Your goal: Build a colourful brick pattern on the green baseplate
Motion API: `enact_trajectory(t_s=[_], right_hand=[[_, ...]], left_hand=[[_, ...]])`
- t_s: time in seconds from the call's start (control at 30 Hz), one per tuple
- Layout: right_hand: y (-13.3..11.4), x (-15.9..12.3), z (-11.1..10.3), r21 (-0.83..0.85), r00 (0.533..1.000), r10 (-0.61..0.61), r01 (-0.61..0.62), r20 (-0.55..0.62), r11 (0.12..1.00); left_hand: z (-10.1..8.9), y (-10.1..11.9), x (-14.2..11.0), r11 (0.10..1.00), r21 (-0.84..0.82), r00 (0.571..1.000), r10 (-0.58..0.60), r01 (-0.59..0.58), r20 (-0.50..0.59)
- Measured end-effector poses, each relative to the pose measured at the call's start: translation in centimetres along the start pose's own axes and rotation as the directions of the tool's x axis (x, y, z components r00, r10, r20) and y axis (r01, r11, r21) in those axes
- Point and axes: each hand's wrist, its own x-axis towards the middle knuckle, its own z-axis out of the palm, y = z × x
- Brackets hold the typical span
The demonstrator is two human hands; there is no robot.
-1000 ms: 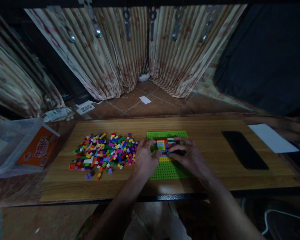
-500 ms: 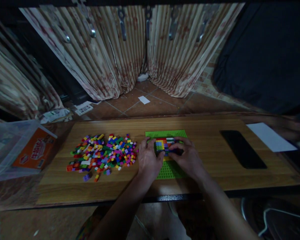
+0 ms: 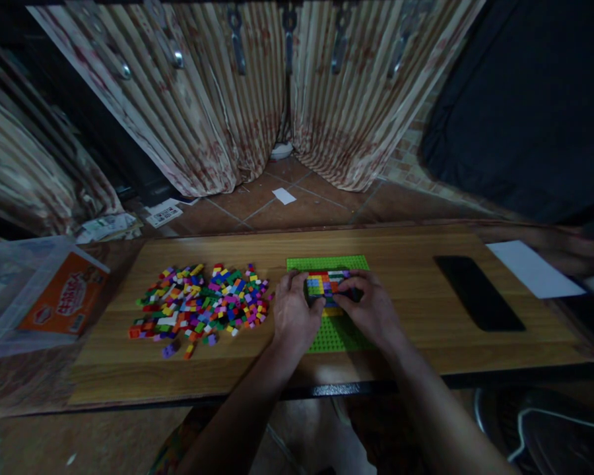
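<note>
A green studded baseplate (image 3: 329,340) lies on the wooden table. Built onto it is a block of toy bricks (image 3: 321,285) in red, yellow, blue, orange, white and other colours. My left hand (image 3: 296,313) curls around the block's left side, its thumb at the front edge and fingers towards the back. From the right, my right hand (image 3: 376,309) grips the block, with thumb and forefinger close together at its front right part. Whether a loose brick is between those fingertips is hidden. A pile of loose toy bricks (image 3: 218,300) is spread left of my left hand.
On the table's right lies a black phone-shaped slab (image 3: 478,293), with a white paper sheet (image 3: 534,269) beyond it. A clear plastic tub (image 3: 20,290) with an orange label stands at the far left. Striped curtains (image 3: 247,105) hang behind the table (image 3: 406,247).
My left thumb has moved right, in closer to the front of the block. The right thumb and forefinger have shifted slightly along its front right part. The view has drifted a little.
</note>
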Motion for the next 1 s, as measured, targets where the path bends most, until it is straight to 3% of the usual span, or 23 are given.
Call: enact_trajectory(t_s=[0.47,0.67,0.8,0.9,1.0], right_hand=[[-0.3,-0.1,0.6,0.003,0.999,0.024,-0.023,-0.038,1.000],[0.3,0.2,0.2,0.026,0.999,0.007,-0.006,-0.034,1.000],[0.6,0.6,-0.1,0.118,0.991,-0.002,0.018,-0.136,0.993],[-0.6,0.5,0.3,0.142,0.979,-0.043,0.072,-0.202,0.987],[-2.5,-0.1,1.2,0.142,0.981,-0.107,0.130,-0.163,0.981]], left_hand=[[0.1,0.4,0.0,0.997,-0.046,0.998,-0.067,0.068,0.022],[-0.1,-0.1,-0.2,0.993,-0.110,0.999,-0.029,0.031,0.012],[-2.1,-1.1,0.6,0.975,-0.222,0.997,-0.038,0.024,-0.060],[-4.5,-2.7,1.7,0.936,-0.335,0.981,-0.154,0.107,-0.117],[-7.1,-4.6,2.5,0.874,-0.458,0.939,-0.280,0.164,-0.199]])
